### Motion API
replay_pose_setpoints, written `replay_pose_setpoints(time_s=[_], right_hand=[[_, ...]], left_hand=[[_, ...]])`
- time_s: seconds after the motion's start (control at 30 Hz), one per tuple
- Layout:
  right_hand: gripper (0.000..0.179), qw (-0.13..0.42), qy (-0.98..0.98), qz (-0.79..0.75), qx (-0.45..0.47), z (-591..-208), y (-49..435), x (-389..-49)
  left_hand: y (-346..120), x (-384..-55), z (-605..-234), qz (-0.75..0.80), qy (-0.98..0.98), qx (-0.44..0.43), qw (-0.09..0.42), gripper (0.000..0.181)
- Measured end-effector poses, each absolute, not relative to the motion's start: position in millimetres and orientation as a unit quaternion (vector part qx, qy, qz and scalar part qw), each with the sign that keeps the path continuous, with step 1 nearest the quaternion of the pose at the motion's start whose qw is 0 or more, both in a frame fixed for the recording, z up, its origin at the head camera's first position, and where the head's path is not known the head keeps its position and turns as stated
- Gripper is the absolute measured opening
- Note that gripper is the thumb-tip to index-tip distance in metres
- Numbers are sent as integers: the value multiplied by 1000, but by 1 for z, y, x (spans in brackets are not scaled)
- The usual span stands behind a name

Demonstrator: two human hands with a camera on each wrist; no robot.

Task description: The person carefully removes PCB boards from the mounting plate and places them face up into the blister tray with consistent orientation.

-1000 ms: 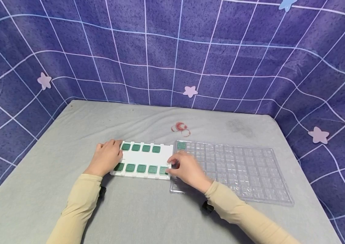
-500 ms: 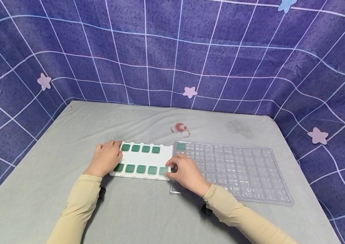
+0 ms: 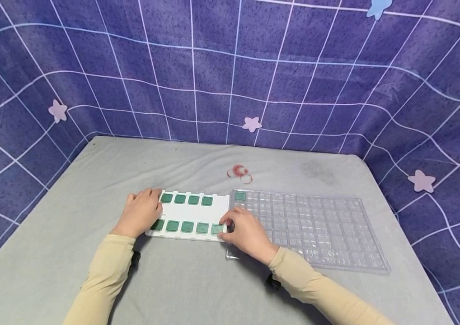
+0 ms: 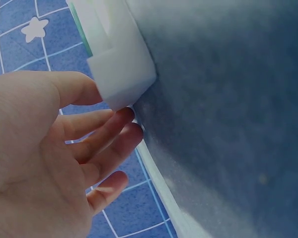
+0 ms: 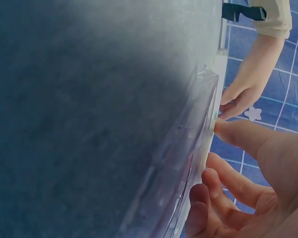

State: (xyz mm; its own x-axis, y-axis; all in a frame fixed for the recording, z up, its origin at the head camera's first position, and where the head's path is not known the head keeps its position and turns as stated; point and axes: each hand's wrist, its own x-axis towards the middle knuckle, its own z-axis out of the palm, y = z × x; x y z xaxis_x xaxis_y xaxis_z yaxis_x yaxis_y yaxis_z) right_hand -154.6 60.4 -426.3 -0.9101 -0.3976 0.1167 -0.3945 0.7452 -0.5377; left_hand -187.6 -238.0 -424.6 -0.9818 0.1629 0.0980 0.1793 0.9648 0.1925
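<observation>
A white tray (image 3: 189, 211) lies on the table with small green circuit boards in slots along its back and front edges. My left hand (image 3: 142, 212) grips the tray's left end, its thumb (image 4: 79, 89) against the end wall in the left wrist view. At the front right corner, my right hand (image 3: 248, 232) pinches the last green circuit board (image 3: 217, 229) between thumb and index finger; the exact contact is partly hidden. To the right lies a clear plastic tray (image 3: 319, 225) of many pockets, partly under my right hand. One green board (image 3: 240, 196) sits in its back left pocket.
The grey cloth table top (image 3: 173, 280) carries a red stain (image 3: 239, 171) behind the trays. A purple gridded curtain (image 3: 213, 67) with star shapes hangs behind and at both sides.
My right hand has shifted slightly left and down at the tray's front right corner, its fingers at the last board. My left hand keeps its hold; the whole head view drifts slightly.
</observation>
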Motion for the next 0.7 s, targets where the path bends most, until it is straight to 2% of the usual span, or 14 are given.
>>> replay_pose_setpoints(time_s=[0.47,0.7], right_hand=[[25,-45,941,-245,-229,-430,59,-156],[25,-46,942,-237,-232,-428,60,-156]], left_hand=[[-237,-186,-426,-100,-990,-86,48,43],[-237,-187,-426,-103,-990,-85,45,43]])
